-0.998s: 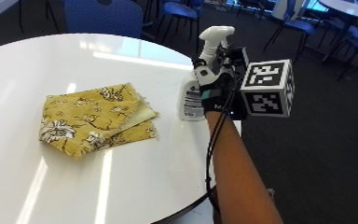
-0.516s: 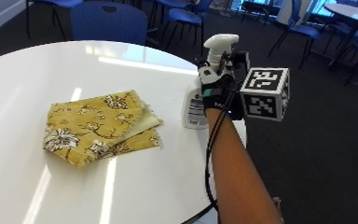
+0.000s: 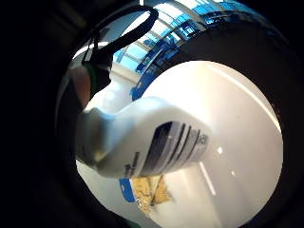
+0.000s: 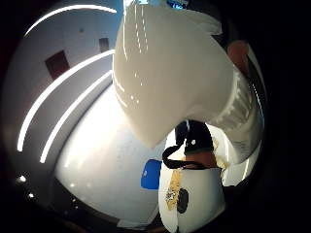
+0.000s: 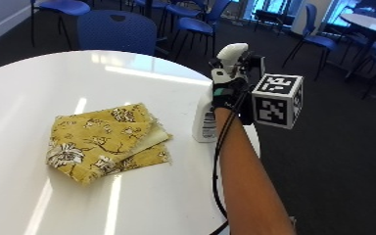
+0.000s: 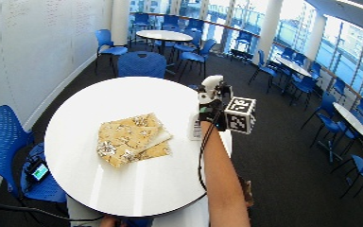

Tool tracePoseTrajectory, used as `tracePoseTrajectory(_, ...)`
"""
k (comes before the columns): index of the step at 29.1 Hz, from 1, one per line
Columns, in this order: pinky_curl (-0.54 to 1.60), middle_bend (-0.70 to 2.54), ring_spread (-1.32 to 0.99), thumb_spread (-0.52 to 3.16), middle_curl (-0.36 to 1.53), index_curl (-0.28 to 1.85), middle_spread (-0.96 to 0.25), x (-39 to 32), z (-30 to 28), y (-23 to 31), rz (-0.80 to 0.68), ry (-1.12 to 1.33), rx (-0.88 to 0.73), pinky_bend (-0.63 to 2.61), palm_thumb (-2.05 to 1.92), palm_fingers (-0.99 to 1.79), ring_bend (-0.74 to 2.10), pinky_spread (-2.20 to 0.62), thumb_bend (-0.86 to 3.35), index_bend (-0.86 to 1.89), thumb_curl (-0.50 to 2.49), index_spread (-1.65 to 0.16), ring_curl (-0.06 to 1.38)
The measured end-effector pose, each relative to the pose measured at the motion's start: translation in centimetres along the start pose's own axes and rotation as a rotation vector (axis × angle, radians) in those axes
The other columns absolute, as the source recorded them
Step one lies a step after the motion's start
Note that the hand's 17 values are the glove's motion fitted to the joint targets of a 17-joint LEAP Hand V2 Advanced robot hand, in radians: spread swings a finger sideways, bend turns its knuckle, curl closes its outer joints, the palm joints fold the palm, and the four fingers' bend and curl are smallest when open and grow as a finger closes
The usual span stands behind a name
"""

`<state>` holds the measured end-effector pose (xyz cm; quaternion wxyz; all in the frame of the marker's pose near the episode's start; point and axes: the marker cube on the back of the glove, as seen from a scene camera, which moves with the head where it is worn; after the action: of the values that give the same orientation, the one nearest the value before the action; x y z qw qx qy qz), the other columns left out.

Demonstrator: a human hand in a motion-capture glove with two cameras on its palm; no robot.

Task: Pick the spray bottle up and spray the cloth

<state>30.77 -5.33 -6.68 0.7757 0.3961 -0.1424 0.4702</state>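
r hands (image 5: 230, 90) curled on spray bottle (image 5: 209, 115) nr table (image 5: 18, 88) edge | cloth (image 5: 103, 142) beside, apart

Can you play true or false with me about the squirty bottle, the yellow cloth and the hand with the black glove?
1. The spray bottle is white. True.
2. The cloth is plain blue. False: it is yellow with a flower pattern.
3. The right hand holds the spray bottle. True.
4. The cloth lies on the floor. False: it lies folded on the white round table.
5. The bottle stands on top of the cloth. False: it is beside the cloth, near the table's edge, apart from it.
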Motion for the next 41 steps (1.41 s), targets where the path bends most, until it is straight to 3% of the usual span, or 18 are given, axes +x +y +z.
tracePoseTrajectory(7,0.31,0.31,-0.16,0.99,0.41,0.32,-0.14,-0.1,-0.2,-1.3,0.032,-0.045,-0.045,0.24,0.87,1.22,0.49,-0.06,-0.02,0.09,0.43,-0.31,0.39)
tracePoseTrajectory(13,0.36,0.45,-0.19,0.9,0.47,0.3,-0.18,-0.3,0.0,-1.7,0.025,-0.027,-0.025,0.32,0.9,1.29,0.54,-0.16,-0.02,0.08,0.48,-0.31,0.43)
tracePoseTrajectory(21,0.39,0.54,-0.2,0.76,0.51,0.38,-0.18,-1.2,-0.3,-2.4,-0.046,-0.072,0.081,0.34,0.92,1.44,0.59,-0.22,-0.02,0.26,0.53,-0.28,0.46)
tracePoseTrajectory(41,0.4,0.64,-0.21,0.51,0.55,0.5,-0.19,-2.0,-0.5,-3.2,-0.133,-0.12,0.1,0.39,0.92,1.43,0.69,-0.31,-0.03,0.37,0.67,-0.25,0.48)
